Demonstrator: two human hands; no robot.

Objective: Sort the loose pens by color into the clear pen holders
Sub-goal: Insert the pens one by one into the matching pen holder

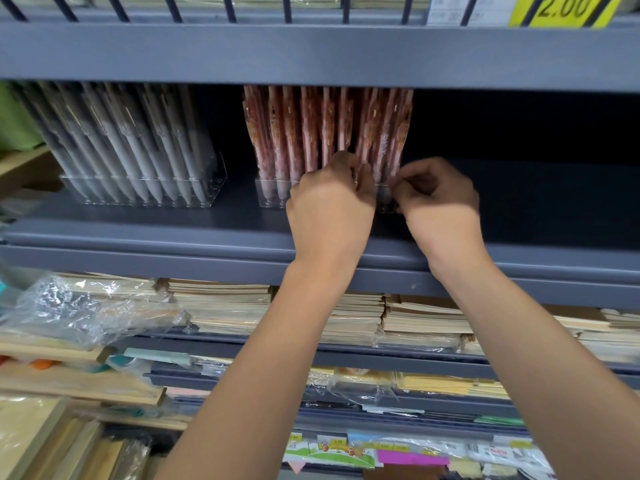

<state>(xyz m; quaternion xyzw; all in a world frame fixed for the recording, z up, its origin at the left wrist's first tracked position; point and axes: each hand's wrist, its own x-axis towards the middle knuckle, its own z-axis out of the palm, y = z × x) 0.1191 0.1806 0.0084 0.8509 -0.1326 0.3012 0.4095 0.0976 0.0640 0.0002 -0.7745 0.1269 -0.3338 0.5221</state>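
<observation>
Shelf [173, 233]: painted metal, grey-blue, matt, smooth, faint sheen along the near lip. Left holder [207, 188]: clear hard plastic, glossy, see-through. Right holder [270, 195]: same clear plastic, shiny at the edges. Grey pens [145, 157] in the left one: plastic, matt, soft-looking finish. Pink pens [308, 133] I'm holding: plastic, printed pattern, slight gloss. Notebooks [221, 306] below: paper stacks, matt, cream and brown edges. Plastic wrap [86, 310] near left: thin clear film, crinkled, very shiny. Boards [69, 382] near left: pale wood look, matt. Price tag [564, 8] far right: yellow printed paper or card, can't tell which, slight gloss. Packets [502, 455] near right: glossy clear sleeves over printed paper.
</observation>
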